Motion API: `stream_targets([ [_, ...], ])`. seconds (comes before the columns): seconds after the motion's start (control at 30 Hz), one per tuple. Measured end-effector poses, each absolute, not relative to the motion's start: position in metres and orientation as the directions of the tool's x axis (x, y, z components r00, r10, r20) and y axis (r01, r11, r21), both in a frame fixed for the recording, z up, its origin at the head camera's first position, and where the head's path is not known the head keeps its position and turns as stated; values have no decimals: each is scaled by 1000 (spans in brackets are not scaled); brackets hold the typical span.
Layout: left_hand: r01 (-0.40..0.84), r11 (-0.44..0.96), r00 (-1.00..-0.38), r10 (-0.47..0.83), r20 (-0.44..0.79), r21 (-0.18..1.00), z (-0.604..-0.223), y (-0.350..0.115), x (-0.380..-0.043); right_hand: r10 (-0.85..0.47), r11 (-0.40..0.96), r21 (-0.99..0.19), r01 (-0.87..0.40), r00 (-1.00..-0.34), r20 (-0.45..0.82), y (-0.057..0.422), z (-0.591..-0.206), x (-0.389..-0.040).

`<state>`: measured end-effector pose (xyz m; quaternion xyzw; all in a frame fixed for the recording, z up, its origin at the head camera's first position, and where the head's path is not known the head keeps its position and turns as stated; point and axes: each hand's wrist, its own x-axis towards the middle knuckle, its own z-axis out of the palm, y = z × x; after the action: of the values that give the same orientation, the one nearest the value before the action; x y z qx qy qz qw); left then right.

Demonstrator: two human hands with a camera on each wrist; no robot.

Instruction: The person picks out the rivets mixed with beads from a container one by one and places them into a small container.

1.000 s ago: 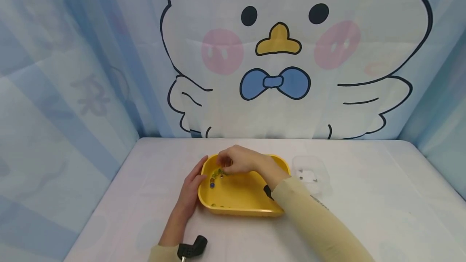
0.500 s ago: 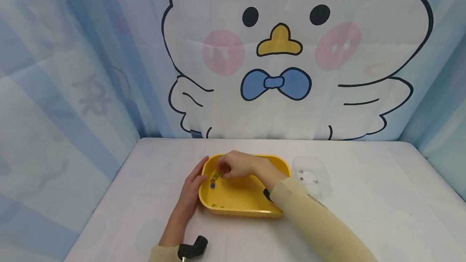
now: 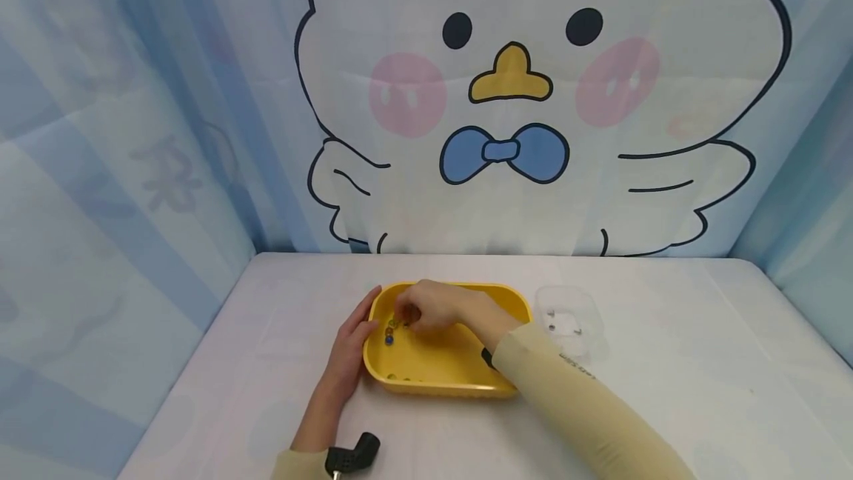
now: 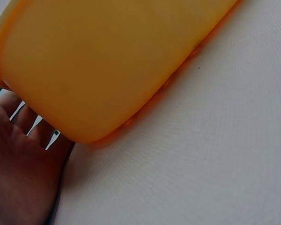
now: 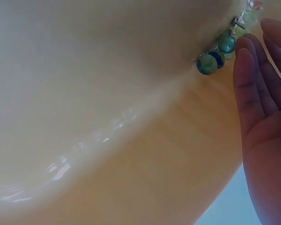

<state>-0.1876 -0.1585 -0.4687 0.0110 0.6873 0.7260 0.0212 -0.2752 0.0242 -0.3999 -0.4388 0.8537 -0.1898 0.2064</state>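
Note:
A yellow tray (image 3: 440, 354) lies on the table, its left side held by my left hand (image 3: 346, 347). The thumb is at the rim and the fingers lie along the outer wall, beneath the rim in the left wrist view. Inside the tray's far left part, my right hand (image 3: 429, 306) reaches down with its fingertips at a cluster of small glass marbles. Green and blue marbles (image 5: 206, 64) sit beside those fingertips in the right wrist view, with a small metal piece (image 5: 238, 22) among them. Whether the fingertips pinch a marble is hidden. A blue marble (image 3: 389, 340) ends the row nearest me.
A clear plastic box (image 3: 569, 324) with several small metal pieces stands right of the tray on the white table (image 3: 693, 361). More marbles (image 3: 392, 376) lie along the tray's near wall. A printed cloth (image 3: 506, 206) hangs behind the table.
My right hand has sunk a little toward the near side in the tray, and its fingers now cover more of the marble row. The left hand and the tray stay put.

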Motion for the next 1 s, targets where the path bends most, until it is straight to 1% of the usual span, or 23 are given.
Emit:
stream_targets([
  [0.17, -1, -52, -999, 44, 1, 999, -468, -158, -187, -835, 534, -497, -684, -520, -180, 24, -399, -274],
  [0.4, 1, -53, -999, 40, 3, 999, -469, -158, -187, -827, 554, -472, -686, -519, -217, 22, -402, -273],
  [0.7, 2, -49, -999, 40, 4, 999, -469, -158, -187, -824, 563, -442, -698, -517, -234, 18, -403, -272],
  [1.0, 0, -52, -999, 40, 2, 999, -468, -158, -186, -818, 573, -434, -695, -515, -256, 18, -404, -272],
])
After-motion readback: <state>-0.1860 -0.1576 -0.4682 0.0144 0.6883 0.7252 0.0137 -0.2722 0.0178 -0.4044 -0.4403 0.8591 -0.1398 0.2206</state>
